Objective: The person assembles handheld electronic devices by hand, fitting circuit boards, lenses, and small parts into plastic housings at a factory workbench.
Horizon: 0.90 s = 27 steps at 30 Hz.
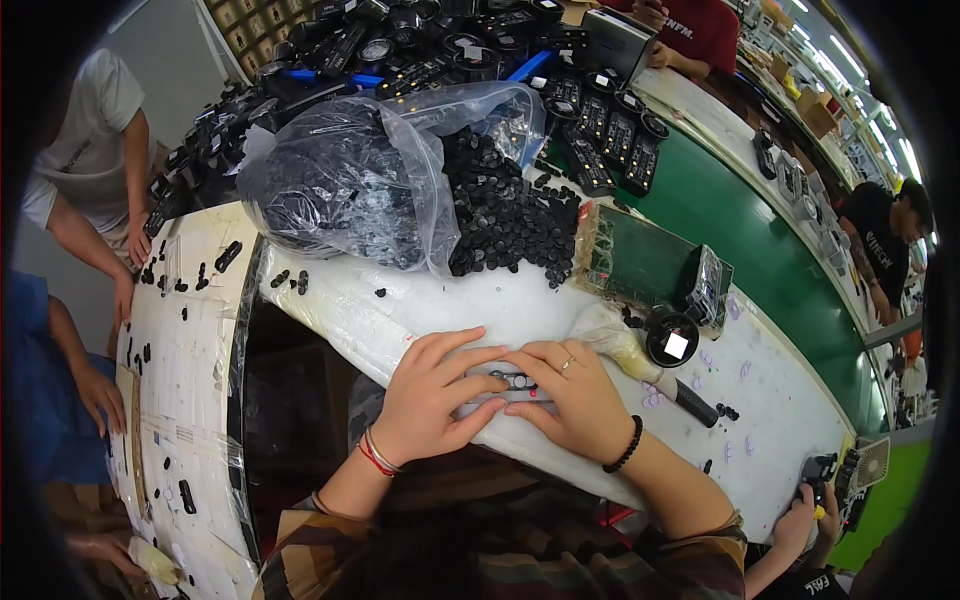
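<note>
My left hand (pixel 437 390) and my right hand (pixel 570 398) meet over the near edge of the white worktable. Between their fingertips sits a small dark strip with round grey buttons (pixel 517 381) and a red dot at its lower side. The left index finger and thumb press at its left end, while the right fingers curl over its right end. Much of the strip is hidden under the fingers. Beyond the hands lies a heap of small black round caps (pixel 500 215), beside a clear plastic bag (pixel 340 190) full of black parts.
Right of the hands lie a black round device with a white square label (pixel 672 337), a black-handled tool (pixel 695 403) and pale purple pieces (pixel 742 372). A green-topped box (pixel 640 262) stands behind. Black devices (pixel 460 50) are heaped at the back. Other people work around the tables.
</note>
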Available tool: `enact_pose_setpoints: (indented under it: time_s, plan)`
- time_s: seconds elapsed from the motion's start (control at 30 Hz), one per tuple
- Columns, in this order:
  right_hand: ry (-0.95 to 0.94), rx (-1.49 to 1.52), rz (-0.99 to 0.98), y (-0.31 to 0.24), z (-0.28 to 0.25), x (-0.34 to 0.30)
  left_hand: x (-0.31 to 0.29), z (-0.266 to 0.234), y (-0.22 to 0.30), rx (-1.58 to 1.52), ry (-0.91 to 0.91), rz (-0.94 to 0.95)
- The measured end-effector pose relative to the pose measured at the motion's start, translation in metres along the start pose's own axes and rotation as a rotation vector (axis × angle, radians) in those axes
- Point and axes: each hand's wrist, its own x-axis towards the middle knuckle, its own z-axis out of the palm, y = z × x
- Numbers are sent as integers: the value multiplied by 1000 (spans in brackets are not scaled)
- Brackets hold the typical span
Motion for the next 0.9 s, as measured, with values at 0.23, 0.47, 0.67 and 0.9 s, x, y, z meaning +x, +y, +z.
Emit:
enact_pose_setpoints:
  time_s: [0.23,0.47,0.67,0.9]
  plan:
    - [-42,-42,-92,4,-6,3,-2,2,-3,-34,21,8]
    - [-91,-83,-110,3,-8,7,0,1,-2,-24,19,2]
    - [-57,-44,-87,5,-3,4,0,1,-2,-24,20,-3]
    - [-34,33,47,-5,-8,1,1,0,0,-35,4,-11]
